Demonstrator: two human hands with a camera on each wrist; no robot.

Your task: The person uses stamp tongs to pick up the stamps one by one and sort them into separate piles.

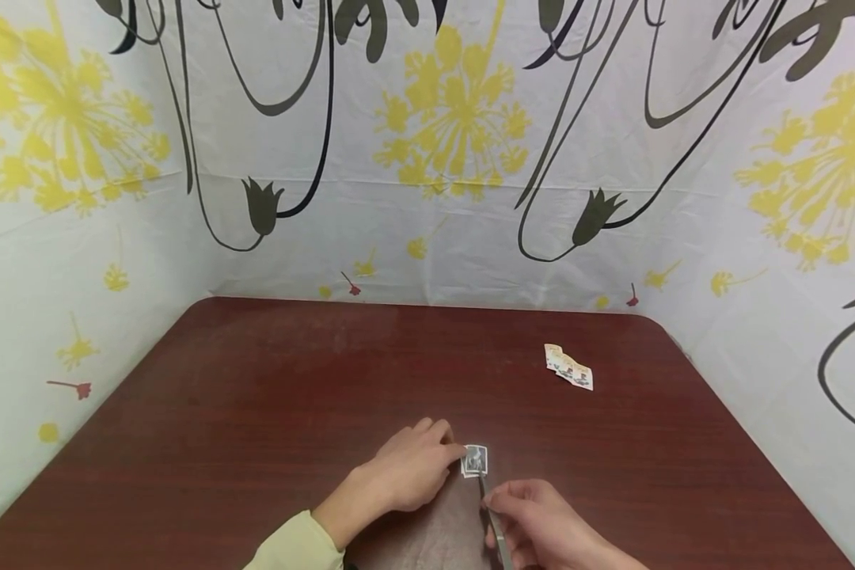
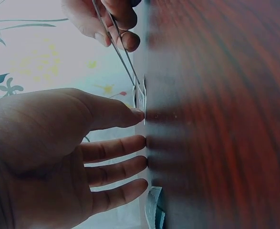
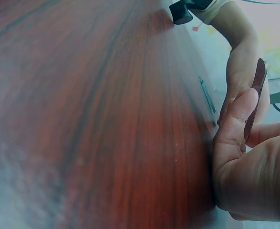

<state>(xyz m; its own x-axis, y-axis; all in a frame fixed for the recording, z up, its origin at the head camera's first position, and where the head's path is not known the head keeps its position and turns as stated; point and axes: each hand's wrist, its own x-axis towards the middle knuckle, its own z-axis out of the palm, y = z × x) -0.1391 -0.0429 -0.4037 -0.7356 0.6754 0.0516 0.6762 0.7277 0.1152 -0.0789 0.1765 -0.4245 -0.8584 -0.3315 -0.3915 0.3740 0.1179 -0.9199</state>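
My right hand (image 1: 534, 518) pinches a pair of metal tweezers (image 1: 495, 522) between thumb and fingers. Their tips touch the lower edge of a small stack of stamps (image 1: 475, 459) with white borders and a grey picture on top. Beside it, my left hand (image 1: 409, 467) rests its fingertips on the table, the thumb against the stack's left edge. In the left wrist view the tweezers' two arms (image 2: 118, 43) stand slightly apart and reach the stamps (image 2: 140, 98) next to the thumb. A bluish-green flat piece (image 2: 155, 207) lies near the left hand's outer finger; the hand hides it in the head view.
Several overlapping stamps (image 1: 568, 366) with yellowish pictures lie at the back right of the dark red wooden table (image 1: 292, 372). Patterned white cloth (image 1: 427, 237) hangs behind the table and along both sides. A black device (image 3: 181, 12) sits at the left wrist.
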